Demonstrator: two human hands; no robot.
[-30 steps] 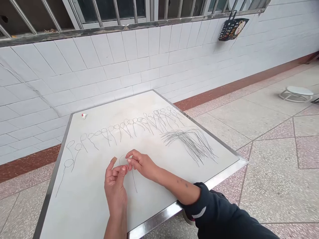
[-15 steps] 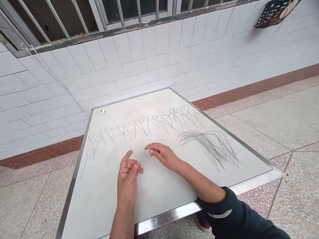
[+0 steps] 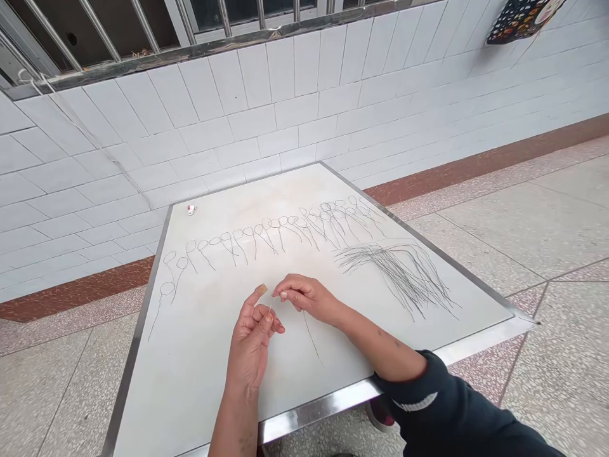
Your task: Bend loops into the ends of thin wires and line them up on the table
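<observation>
My left hand (image 3: pixel 254 339) is closed in a pinch above the white table (image 3: pixel 200 368). Thumb and fingers grip a thin, light, needle-like piece (image 3: pixel 271 308) that points up; its exact kind is too small to tell. A tan bandage (image 3: pixel 262 289) wraps the raised index fingertip. Close by on the right, my right hand (image 3: pixel 304 297) pinches a thin dark strand (image 3: pixel 311 336), thread or fine wire. Its tail hangs below that hand toward the table's near edge. The fingertips of both hands almost meet, and whether the two pieces touch cannot be made out.
A row of looped dark strands (image 3: pixel 226 238) crosses the table. To the right lies a bundle of loose strands (image 3: pixel 394 273). A small red-and-white object (image 3: pixel 191 209) sits at the far left corner. Behind stands a tiled wall (image 3: pixel 266 120) with a barred window (image 3: pixel 143 25).
My right hand has come nearer to my left, and its strand's long tail now shows below it. My left hand has shifted slightly right in view. The camera view has moved a little.
</observation>
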